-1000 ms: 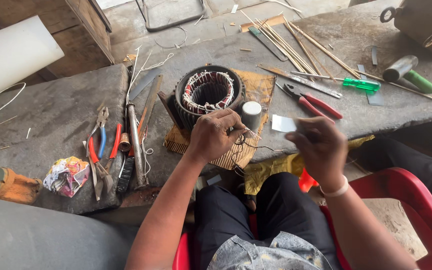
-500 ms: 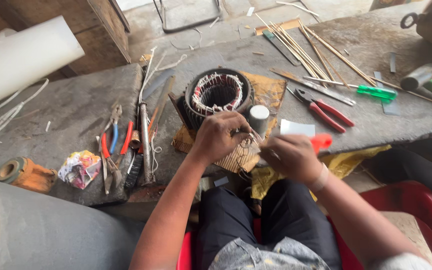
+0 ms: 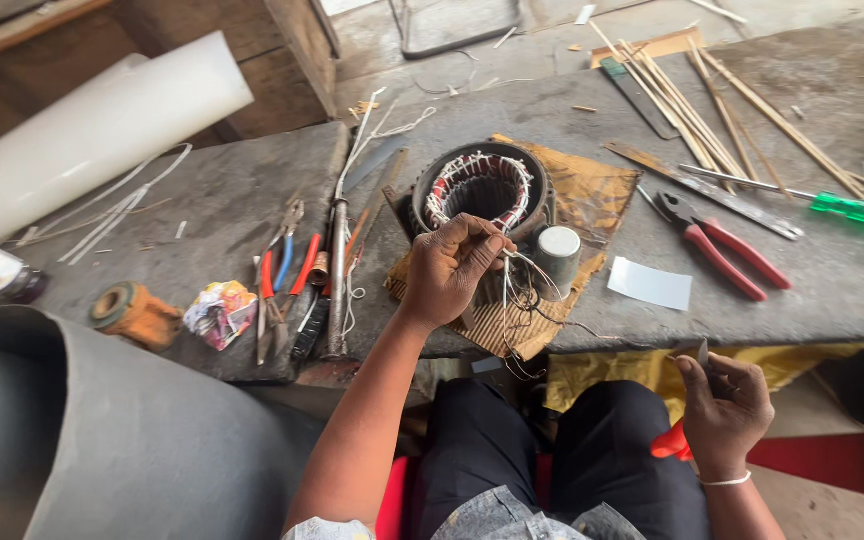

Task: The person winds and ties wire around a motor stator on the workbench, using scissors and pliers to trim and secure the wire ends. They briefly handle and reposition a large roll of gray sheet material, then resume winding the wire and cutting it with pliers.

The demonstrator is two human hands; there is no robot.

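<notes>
On the desk (image 3: 802,300) I count one stator (image 3: 480,192), two red pliers (image 3: 722,250), one green screwdriver (image 3: 857,212), one white slip (image 3: 650,284) and one small cylinder (image 3: 558,252). My left hand (image 3: 457,268) pinches a bunch of thin wires (image 3: 520,285) just in front of the stator. My right hand (image 3: 722,412), below the desk edge, is clenched on a tool (image 3: 674,440) with a red handle; its tip is mostly hidden. Tools (image 3: 297,280) at left overlap, so I can't count them.
</notes>
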